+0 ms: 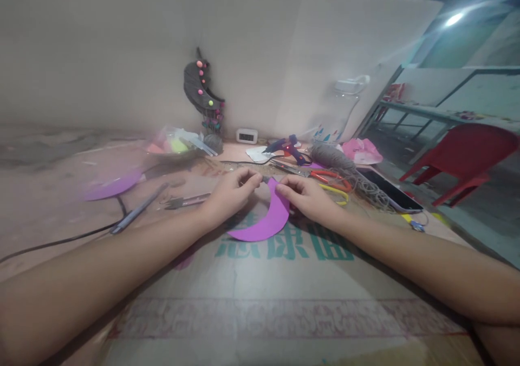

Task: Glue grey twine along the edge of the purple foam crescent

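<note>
Left hand [239, 189]: fingers pinching grey yarn wrap [265, 179]; right hand [305, 191]: fingers pinching flat purple crescent [275, 220], far end; slack wrap could unwind, squeezed crescent crease.

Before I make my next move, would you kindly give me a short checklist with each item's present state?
1. Crescent steadied: ok, the right hand pinches it near its upper end.
2. Left hand at the tip: ok, its fingertips are at the grey yarn there.
3. Yarn tight: cannot tell, too small and partly covered.
4. Glue gun clear of both hands: ok, it lies beyond them.
5. Glue gun cool: cannot tell, though a small red light shows on it.
6. Space beyond the right hand free of tools: not ok, orange scissors lie there.
</note>
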`<action>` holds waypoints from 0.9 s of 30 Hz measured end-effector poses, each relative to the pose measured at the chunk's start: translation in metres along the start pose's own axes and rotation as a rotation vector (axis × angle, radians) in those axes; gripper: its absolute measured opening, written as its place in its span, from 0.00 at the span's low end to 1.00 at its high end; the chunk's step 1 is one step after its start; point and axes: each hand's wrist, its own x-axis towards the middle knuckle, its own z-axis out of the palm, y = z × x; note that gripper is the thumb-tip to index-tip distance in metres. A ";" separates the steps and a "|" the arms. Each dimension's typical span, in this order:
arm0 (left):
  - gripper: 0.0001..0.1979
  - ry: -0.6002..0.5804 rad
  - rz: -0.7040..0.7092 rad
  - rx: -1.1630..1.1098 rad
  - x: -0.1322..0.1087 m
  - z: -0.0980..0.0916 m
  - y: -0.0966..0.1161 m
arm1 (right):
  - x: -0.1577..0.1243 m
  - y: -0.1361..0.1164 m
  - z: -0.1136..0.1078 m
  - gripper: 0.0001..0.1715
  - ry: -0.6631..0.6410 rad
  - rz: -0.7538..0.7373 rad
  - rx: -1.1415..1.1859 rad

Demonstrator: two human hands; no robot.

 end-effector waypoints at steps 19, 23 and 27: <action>0.14 -0.016 -0.003 0.027 -0.003 0.003 0.003 | 0.002 0.007 0.002 0.12 0.162 -0.094 0.109; 0.14 -0.038 0.016 0.025 -0.004 0.003 0.005 | 0.003 0.010 0.001 0.11 0.117 -0.073 0.194; 0.14 -0.073 0.007 -0.019 -0.005 0.003 0.006 | 0.003 0.012 0.003 0.14 0.060 -0.178 0.176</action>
